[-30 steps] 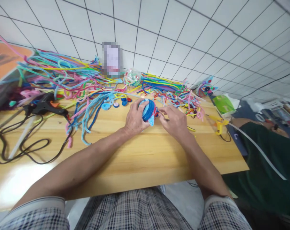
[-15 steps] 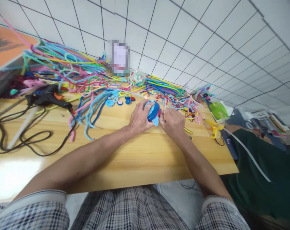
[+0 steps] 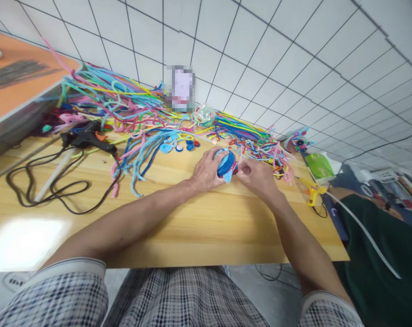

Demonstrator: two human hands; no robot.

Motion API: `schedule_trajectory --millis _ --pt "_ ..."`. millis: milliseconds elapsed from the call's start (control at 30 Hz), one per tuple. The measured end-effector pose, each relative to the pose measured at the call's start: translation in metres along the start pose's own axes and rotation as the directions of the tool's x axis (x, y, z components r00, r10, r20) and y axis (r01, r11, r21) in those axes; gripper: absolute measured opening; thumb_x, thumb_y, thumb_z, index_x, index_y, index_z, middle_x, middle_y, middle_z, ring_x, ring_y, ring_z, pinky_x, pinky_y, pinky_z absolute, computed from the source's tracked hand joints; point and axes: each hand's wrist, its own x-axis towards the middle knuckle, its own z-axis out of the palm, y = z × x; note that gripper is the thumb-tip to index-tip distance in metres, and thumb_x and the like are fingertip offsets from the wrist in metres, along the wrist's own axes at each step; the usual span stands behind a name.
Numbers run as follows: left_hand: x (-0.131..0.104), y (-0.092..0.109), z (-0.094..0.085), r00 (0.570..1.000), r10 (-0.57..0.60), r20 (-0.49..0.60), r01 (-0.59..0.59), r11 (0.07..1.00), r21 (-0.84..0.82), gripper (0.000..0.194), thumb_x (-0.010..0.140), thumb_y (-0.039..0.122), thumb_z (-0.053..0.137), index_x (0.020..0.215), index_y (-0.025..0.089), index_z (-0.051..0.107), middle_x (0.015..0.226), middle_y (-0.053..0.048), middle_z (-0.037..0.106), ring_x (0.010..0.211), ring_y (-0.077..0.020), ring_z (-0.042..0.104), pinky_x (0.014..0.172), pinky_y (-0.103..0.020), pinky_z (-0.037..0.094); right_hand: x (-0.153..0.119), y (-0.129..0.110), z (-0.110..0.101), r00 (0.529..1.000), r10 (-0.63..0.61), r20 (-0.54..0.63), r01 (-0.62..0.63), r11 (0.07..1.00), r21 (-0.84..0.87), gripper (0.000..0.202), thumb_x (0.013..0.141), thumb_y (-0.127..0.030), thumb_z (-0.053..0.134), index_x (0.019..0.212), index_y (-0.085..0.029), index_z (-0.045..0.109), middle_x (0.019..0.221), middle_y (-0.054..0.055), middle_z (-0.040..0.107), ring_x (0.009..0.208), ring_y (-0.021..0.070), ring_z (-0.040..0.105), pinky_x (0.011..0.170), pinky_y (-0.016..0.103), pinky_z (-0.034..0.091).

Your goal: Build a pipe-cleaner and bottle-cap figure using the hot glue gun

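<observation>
A round blue coiled piece (image 3: 226, 164) with a light-blue pointed tip and a red edge sits above the table in the middle. Wrapped round its left side is my left hand (image 3: 208, 171), thumb and fingers on the piece. My right hand (image 3: 257, 176) is closed in a pinch at the piece's right, red edge; whatever lies between its fingertips is too small to make out. Small coiled blue discs (image 3: 190, 145) and a light-blue disc (image 3: 165, 148) lie just beyond my left hand.
Pipe cleaners (image 3: 114, 95) are heaped along the wall, with a clear ball (image 3: 203, 114) and a phone (image 3: 182, 88) behind. A black glue gun (image 3: 90, 136) with its cord lies left, a yellow glue gun (image 3: 314, 191) right. A person's dark green clothing (image 3: 369, 245) shows far right.
The whole view has shifted, so the table appears further right. My right hand has turned slightly and its pinched fingers sit a little apart from the piece's edge. My left hand keeps its hold.
</observation>
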Motion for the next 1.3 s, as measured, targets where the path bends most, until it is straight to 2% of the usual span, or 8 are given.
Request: schedule_trajectory --millis 167,300,533,700,867,1033,1233,1300 --pt "0.002 -0.001 -0.001 0.999 -0.040 0.001 0.040 0.999 -0.003 0.081 0.077 0.030 0.085 0.150 0.021 0.050 0.154 -0.018 0.052 0.142 -0.0374 0.056 0.119 -0.054 0.053 -0.004 -0.005 0.019 0.964 -0.190 -0.187 0.133 0.951 -0.279 0.016 0.088 -0.022 0.059 0.075 -0.020 0.069 0.075 0.010 0.074 0.072 0.0218 0.065 0.064 0.033 0.038" --pt "0.002 0.000 -0.002 1.000 -0.019 0.010 0.019 1.000 0.004 0.080 0.078 0.031 0.084 0.150 0.020 0.050 0.153 -0.018 0.053 0.142 -0.0374 0.056 0.119 -0.053 0.053 0.000 -0.004 0.006 0.998 -0.003 -0.071 0.012 0.992 0.125 0.009 0.079 -0.028 0.062 0.075 -0.022 0.067 0.070 0.003 0.071 0.065 0.0182 0.061 0.062 0.030 0.041" --pt "0.000 0.000 -0.002 1.000 0.001 0.005 -0.001 1.000 -0.010 0.083 0.076 0.027 0.084 0.150 0.024 0.048 0.155 -0.016 0.052 0.143 -0.0365 0.056 0.118 -0.053 0.053 0.007 0.001 -0.001 0.927 0.174 0.331 -0.345 0.739 0.579 0.014 0.069 -0.037 0.061 0.072 -0.023 0.065 0.057 -0.003 0.058 0.052 0.0135 0.049 0.053 0.027 0.036" --pt "0.000 0.000 -0.001 1.000 -0.025 0.016 0.026 1.000 -0.013 0.083 0.076 0.027 0.084 0.151 0.024 0.047 0.153 -0.016 0.052 0.142 -0.0368 0.057 0.114 -0.052 0.057 0.000 0.003 0.014 0.990 -0.015 -0.140 0.026 0.997 0.079 0.006 0.079 -0.026 0.061 0.075 -0.023 0.064 0.075 0.005 0.071 0.072 0.0201 0.063 0.068 0.032 0.044" --pt "-0.001 0.001 -0.001 0.999 -0.044 0.005 0.044 0.999 -0.026 0.082 0.077 0.028 0.084 0.151 0.026 0.047 0.154 -0.015 0.052 0.142 -0.0362 0.057 0.114 -0.052 0.057 -0.004 0.008 0.010 0.971 -0.064 -0.231 0.077 0.996 0.045 0.008 0.085 -0.026 0.059 0.078 -0.024 0.062 0.074 0.003 0.069 0.069 0.0187 0.060 0.069 0.032 0.044" --pt "0.001 -0.002 -0.001 0.998 -0.020 -0.062 0.015 0.996 -0.089 0.077 0.084 0.038 0.083 0.149 0.025 0.045 0.152 -0.016 0.053 0.145 -0.0343 0.054 0.120 -0.053 0.052 -0.016 0.033 -0.019 0.983 0.136 0.126 -0.174 0.907 0.384 0.020 0.084 -0.034 0.056 0.067 -0.023 0.057 0.063 -0.003 0.058 0.063 0.0152 0.054 0.062 0.028 0.041" --pt "0.003 -0.006 -0.001 0.995 -0.053 -0.083 0.041 0.990 -0.138 0.076 0.086 0.045 0.083 0.148 0.024 0.044 0.151 -0.018 0.053 0.149 -0.0344 0.052 0.122 -0.055 0.050 -0.057 0.051 -0.026 0.520 -0.159 0.839 -0.561 0.677 0.476 0.037 0.083 -0.055 0.076 0.086 -0.018 0.075 0.069 0.003 0.075 0.052 0.0136 0.063 0.051 0.025 0.049" --pt "0.003 -0.007 -0.002 0.995 -0.059 -0.076 0.047 0.988 -0.146 0.076 0.087 0.046 0.082 0.148 0.023 0.044 0.151 -0.018 0.053 0.148 -0.0341 0.052 0.121 -0.054 0.050 -0.066 0.052 -0.023 0.569 -0.189 0.800 -0.635 0.518 0.573 0.052 0.084 -0.068 0.074 0.073 -0.018 0.070 0.055 0.002 0.067 0.041 0.0108 0.053 0.041 0.022 0.040"
